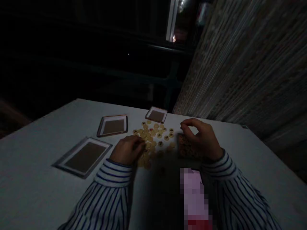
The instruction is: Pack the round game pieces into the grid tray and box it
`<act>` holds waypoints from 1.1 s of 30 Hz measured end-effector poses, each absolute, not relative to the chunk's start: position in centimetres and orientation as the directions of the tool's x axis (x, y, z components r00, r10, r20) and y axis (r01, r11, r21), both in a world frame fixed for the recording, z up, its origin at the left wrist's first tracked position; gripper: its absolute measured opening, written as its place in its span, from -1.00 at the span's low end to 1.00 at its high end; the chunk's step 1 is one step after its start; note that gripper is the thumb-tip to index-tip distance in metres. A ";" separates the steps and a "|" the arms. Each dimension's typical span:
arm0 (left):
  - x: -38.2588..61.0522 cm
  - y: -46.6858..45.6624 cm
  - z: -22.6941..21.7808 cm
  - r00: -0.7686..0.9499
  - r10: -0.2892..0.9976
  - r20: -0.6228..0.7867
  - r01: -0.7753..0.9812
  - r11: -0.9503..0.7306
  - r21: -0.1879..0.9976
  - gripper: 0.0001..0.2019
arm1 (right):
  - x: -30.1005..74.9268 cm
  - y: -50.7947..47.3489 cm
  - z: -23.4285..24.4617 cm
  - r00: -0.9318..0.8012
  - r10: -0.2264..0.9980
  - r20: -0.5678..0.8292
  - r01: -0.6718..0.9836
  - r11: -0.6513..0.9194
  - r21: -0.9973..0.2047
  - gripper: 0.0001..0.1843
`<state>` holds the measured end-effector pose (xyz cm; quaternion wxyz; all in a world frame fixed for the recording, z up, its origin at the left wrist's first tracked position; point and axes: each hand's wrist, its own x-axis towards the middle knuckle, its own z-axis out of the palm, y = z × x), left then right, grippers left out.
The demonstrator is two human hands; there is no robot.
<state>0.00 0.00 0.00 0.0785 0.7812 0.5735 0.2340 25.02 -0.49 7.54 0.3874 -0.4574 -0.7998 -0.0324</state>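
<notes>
Pale round game pieces [153,143], some with dark marks on top, lie loosely scattered across the middle of the table. My left hand [128,149] is low at the near left side of this pile, its fingers curled in and the tips hidden among the pieces. Raised over a dark square tray [182,147] with round pieces in it, my right hand [202,137] pinches thumb and forefinger together. Whatever is in that pinch is too small and dark to make out. The right hand hides part of the tray.
On the white table [35,150] are a large tray [105,147] at the left, a medium tray [102,125] behind it and a small tray [164,117] at the back. A blurred pink thing [195,195] is at the near edge. A hanging curtain [240,64] borders the right side.
</notes>
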 end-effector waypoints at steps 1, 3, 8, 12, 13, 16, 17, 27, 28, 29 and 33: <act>0.0 -0.1 0.0 0.237 0.933 0.272 0.861 -0.331 0.386 -0.74 | 24.7 -0.4 7.5 -0.285 0.712 0.641 0.751 0.582 -0.313 -0.87; 0.0 -0.2 0.0 0.253 0.932 0.260 0.862 -0.339 0.376 -0.74 | 24.0 -0.2 7.3 -0.309 0.725 0.615 0.745 0.587 -0.317 -0.85; 0.0 -0.2 -0.6 0.339 0.918 0.206 0.850 -0.392 0.351 -0.76 | 22.9 0.6 6.2 -0.444 0.758 0.478 0.767 0.597 -0.234 -0.80; 0.2 -0.2 -0.9 0.369 0.912 0.177 0.850 -0.409 0.332 -0.74 | 23.5 1.1 5.9 -0.508 0.781 0.362 0.786 0.593 -0.175 -0.77; 0.3 -0.2 -0.9 0.373 0.911 0.175 0.852 -0.411 0.325 -0.74 | 23.7 1.2 6.0 -0.506 0.790 0.347 0.791 0.585 -0.178 -0.77; 0.5 -0.2 -1.0 0.377 0.911 0.168 0.861 -0.412 0.298 -0.74 | 24.5 1.4 6.3 -0.490 0.815 0.310 0.799 0.561 -0.213 -0.75; 0.6 -0.2 -1.0 0.381 0.909 0.165 0.863 -0.415 0.290 -0.75 | 24.7 1.5 6.3 -0.489 0.820 0.299 0.802 0.557 -0.217 -0.75; 0.8 -0.1 -1.5 0.402 0.903 0.149 0.870 -0.428 0.246 -0.75 | 24.7 1.7 5.3 -0.582 0.784 0.216 0.782 0.612 -0.116 -0.71; 0.9 -0.1 -1.5 0.401 0.904 0.147 0.871 -0.426 0.244 -0.75 | 24.7 1.7 5.4 -0.582 0.784 0.215 0.782 0.613 -0.116 -0.71; 0.9 -0.2 -1.5 0.403 0.903 0.147 0.870 -0.429 0.244 -0.76 | 24.7 1.6 5.5 -0.582 0.785 0.212 0.782 0.612 -0.116 -0.71; 0.9 -0.2 -1.5 0.411 0.900 0.147 0.867 -0.436 0.240 -0.74 | 24.5 1.4 5.8 -0.579 0.790 0.201 0.784 0.607 -0.128 -0.72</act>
